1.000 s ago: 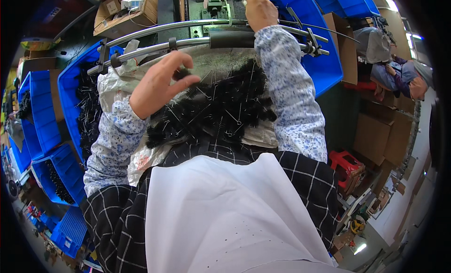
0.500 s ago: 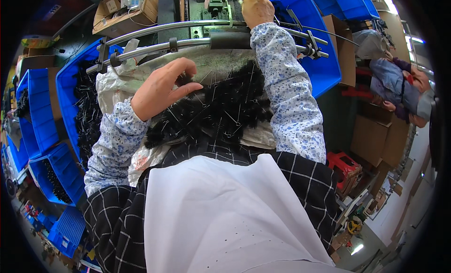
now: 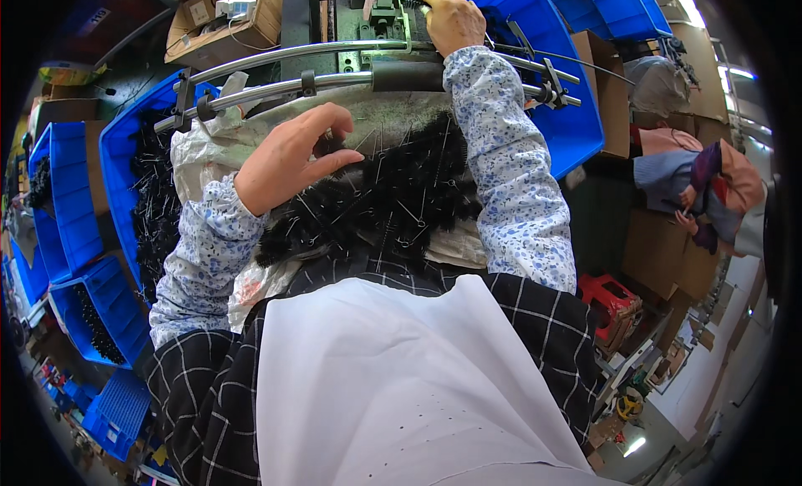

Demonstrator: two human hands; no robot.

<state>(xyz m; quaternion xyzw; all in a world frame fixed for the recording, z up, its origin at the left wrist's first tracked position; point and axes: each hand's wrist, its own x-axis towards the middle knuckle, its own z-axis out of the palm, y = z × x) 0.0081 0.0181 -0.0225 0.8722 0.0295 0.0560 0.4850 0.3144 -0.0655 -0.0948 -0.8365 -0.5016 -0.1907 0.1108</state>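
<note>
My right hand is closed at the machine, its fingertips on a small black-bristled wire brush. The hand covers part of that brush. My left hand hovers at the left of a pile of similar wire brushes, its thumb and curved forefinger apart. A dark patch shows inside its curl; I cannot make out whether it is bristles or shadow. The pile of thin metal stems, looped ends and black bristles lies on a pale, soiled cloth before my body.
Curved metal rails with a dark sleeve cross between the pile and the machine. A blue bin of brushes stands left, another blue bin right. Stacked blue bins stand farther left. Another person is at the far right.
My right hand has shifted slightly left and toward me, still at the brush. My left hand has hardly moved. The other person at the right has changed posture.
</note>
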